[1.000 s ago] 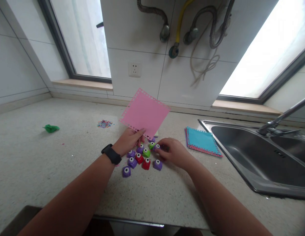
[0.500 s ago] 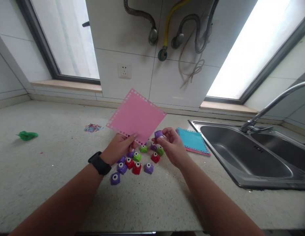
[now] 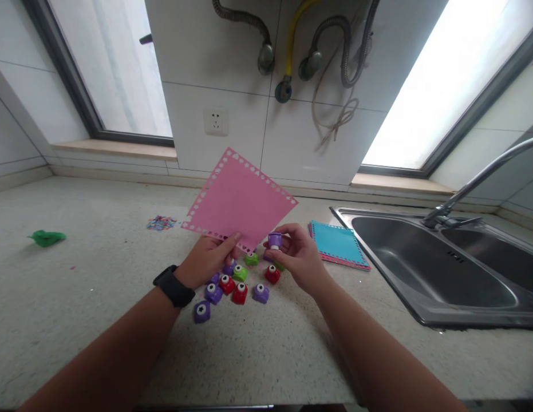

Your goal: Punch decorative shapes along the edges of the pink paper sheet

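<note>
My left hand (image 3: 212, 257) pinches the near edge of a pink sheet of paper (image 3: 243, 197), held up off the counter. Small shaped holes run along its edges. In my right hand (image 3: 303, 257) is a purple craft punch (image 3: 275, 240), gripped between thumb and fingers just right of the paper and apart from it. On the counter below lie several more punches: a red punch (image 3: 239, 293), a green punch (image 3: 239, 273) and a purple punch (image 3: 202, 311) among them. Some are partly hidden by the paper and my hands.
A stack of punched sheets, blue paper (image 3: 337, 243) on top, lies beside the steel sink (image 3: 421, 320) at right. Further left are a heap of coloured paper bits (image 3: 161, 222) and a crumpled green thing (image 3: 47, 237). Hoses hang on the tiled wall behind.
My right hand has turned the purple punch more upright, so its white part now faces down. The pink paper has shifted and tilted slightly, its right corner reaching further right.
</note>
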Tool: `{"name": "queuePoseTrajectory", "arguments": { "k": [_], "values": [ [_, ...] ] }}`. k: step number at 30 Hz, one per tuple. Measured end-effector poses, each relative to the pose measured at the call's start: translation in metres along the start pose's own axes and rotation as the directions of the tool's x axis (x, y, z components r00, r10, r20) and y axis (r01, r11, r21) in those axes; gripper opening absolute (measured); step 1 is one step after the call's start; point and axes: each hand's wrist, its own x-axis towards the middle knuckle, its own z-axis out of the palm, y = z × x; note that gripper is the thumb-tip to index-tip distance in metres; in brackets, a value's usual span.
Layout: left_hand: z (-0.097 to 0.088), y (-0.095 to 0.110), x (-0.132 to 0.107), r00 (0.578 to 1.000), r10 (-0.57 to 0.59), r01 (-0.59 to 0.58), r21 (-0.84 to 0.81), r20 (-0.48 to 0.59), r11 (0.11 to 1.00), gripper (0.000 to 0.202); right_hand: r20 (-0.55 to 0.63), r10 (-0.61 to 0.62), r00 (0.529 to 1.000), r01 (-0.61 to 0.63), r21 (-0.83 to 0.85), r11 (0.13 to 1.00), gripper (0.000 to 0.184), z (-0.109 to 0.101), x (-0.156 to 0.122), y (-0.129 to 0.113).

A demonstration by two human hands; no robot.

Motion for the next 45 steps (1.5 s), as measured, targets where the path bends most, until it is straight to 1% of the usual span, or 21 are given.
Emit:
{"name": "queuePoseTrajectory", "arguments": {
  "k": [8, 14, 21, 28, 35, 38, 43, 45],
  "values": [
    [0.0, -0.0013, -0.0007, 1.0, 0.005, -0.003, 0.058, -0.028, 0.998, 0.054, 0.034, -0.055, 0.998, 0.057, -0.077, 0.995, 0.045, 0.0031, -0.0033, -0.0034],
    [-0.0011, -0.002, -0.0022, 0.999, 0.006, -0.003, 0.094, -0.033, 0.996, 0.055, 0.028, -0.073, 0.997, 0.076, -0.109, 0.991, 0.044, 0.004, -0.0041, -0.005],
    [0.0001, -0.0019, -0.0023, 1.0, 0.001, 0.002, 0.115, -0.029, 0.993, 0.055, 0.012, -0.066, 0.998, 0.067, -0.095, 0.993, 0.046, 0.0027, -0.0044, -0.0051],
    [-0.0002, -0.0026, -0.0023, 1.0, 0.02, -0.017, 0.13, -0.019, 0.991, 0.056, 0.004, -0.054, 0.999, 0.054, -0.083, 0.995, 0.047, 0.0035, -0.0034, -0.0039],
    [-0.0001, -0.0016, -0.0033, 1.0, 0.009, -0.009, 0.144, 0.003, 0.99, 0.055, 0.01, -0.055, 0.998, 0.056, -0.107, 0.993, 0.046, 0.0023, -0.0041, -0.0017],
    [0.0, -0.0019, -0.0034, 1.0, 0.022, -0.025, 0.131, 0.022, 0.991, 0.054, 0.033, -0.02, 0.999, 0.022, -0.084, 0.996, 0.042, 0.0025, -0.0025, -0.0007],
    [0.0005, -0.001, -0.0024, 0.997, 0.022, -0.028, 0.078, 0.071, 0.997, 0.053, 0.094, 0.1, 0.991, -0.096, -0.048, 0.994, 0.029, 0.0039, -0.0004, -0.0056],
    [0.0017, 0.0004, -0.0017, 0.995, 0.025, -0.031, 0.065, 0.097, 0.997, 0.052, 0.133, 0.15, 0.98, -0.145, -0.05, 0.988, 0.028, 0.0042, -0.001, -0.0073]
  ]
}}
